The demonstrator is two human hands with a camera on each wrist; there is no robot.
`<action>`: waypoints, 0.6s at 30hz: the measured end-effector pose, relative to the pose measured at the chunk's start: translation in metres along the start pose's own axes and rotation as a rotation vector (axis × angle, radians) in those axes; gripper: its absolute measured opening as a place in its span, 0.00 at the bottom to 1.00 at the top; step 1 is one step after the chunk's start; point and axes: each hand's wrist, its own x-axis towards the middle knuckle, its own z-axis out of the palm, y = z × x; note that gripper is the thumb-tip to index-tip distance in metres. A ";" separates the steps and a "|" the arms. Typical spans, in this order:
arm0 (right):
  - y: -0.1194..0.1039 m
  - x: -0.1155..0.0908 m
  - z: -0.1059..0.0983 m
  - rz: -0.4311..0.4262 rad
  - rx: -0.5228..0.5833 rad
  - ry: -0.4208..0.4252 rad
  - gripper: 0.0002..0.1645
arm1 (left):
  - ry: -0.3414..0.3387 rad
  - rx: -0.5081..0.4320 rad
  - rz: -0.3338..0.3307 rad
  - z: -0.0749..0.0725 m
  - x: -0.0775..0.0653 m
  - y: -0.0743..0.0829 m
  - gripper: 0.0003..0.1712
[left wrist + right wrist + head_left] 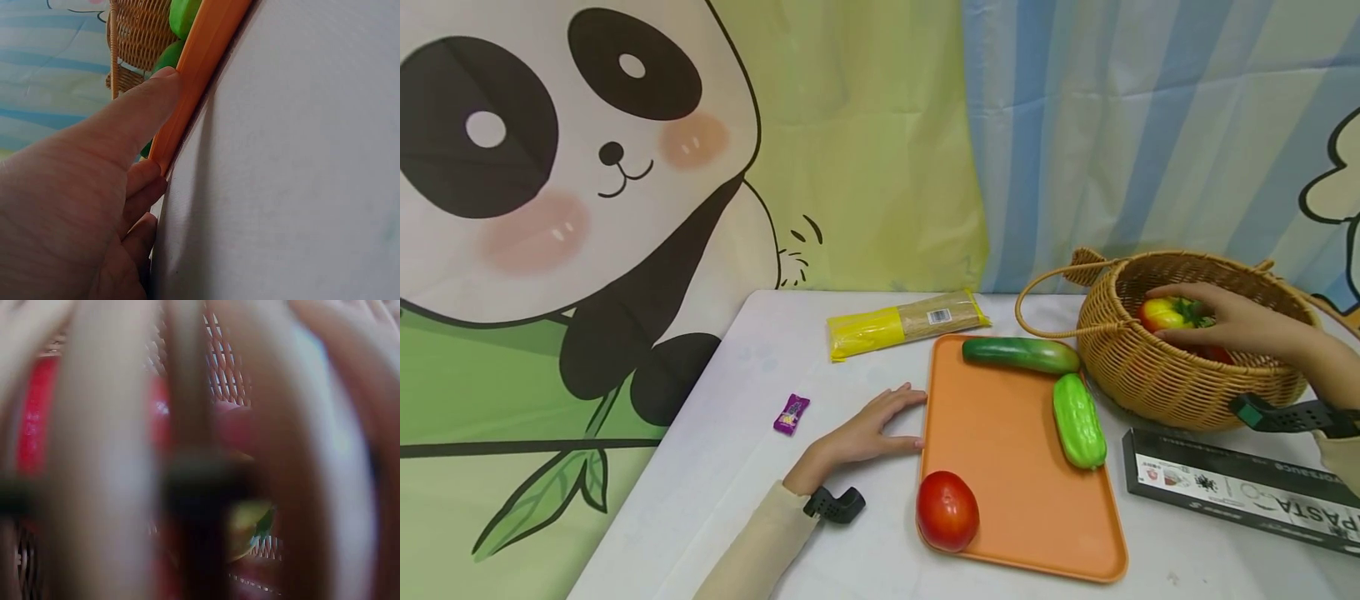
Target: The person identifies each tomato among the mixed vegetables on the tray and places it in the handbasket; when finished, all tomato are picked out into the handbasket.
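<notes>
My right hand (pixel 1243 325) reaches into a wicker basket (pixel 1138 367) and holds a red-and-yellow tomato (pixel 1157 313) with a green leafy top, thumb and fingers on its opposite sides. Something red (pixel 1219 356) lies deeper in the basket under that hand. In the right wrist view, blurred wicker strands mostly hide the tomato. My left hand (pixel 865 429) rests at the left edge of an orange tray (pixel 1000 442), its thumb and fingertips against the rim, fingers fairly straight. On the tray lie a red tomato (pixel 947 512), a dark green cucumber (pixel 1018 354) and a light green, bumpy gourd (pixel 1078 422).
Behind the tray is a yellow pack of dry noodles (pixel 910 323). A small purple wrapped candy (pixel 792 414) lies left of my left hand. In front of the basket lies a long black pasta box (pixel 1240 487). The basket's handle (pixel 1026 304) juts out leftward near the cucumber.
</notes>
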 end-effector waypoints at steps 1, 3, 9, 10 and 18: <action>0.000 0.000 0.000 -0.007 -0.003 0.004 0.35 | 0.001 -0.001 0.002 0.000 0.000 0.000 0.41; 0.001 0.000 0.001 -0.020 -0.009 0.012 0.35 | 0.002 -0.003 0.003 0.001 0.000 -0.001 0.41; 0.001 -0.002 0.002 -0.025 0.001 0.028 0.35 | 0.002 -0.005 0.012 0.001 0.001 -0.003 0.41; 0.001 -0.002 0.002 -0.019 0.005 0.030 0.35 | 0.003 -0.004 0.012 0.001 0.001 -0.003 0.41; -0.008 -0.005 0.001 0.049 0.009 0.025 0.37 | 0.004 -0.003 0.000 0.001 0.001 -0.001 0.41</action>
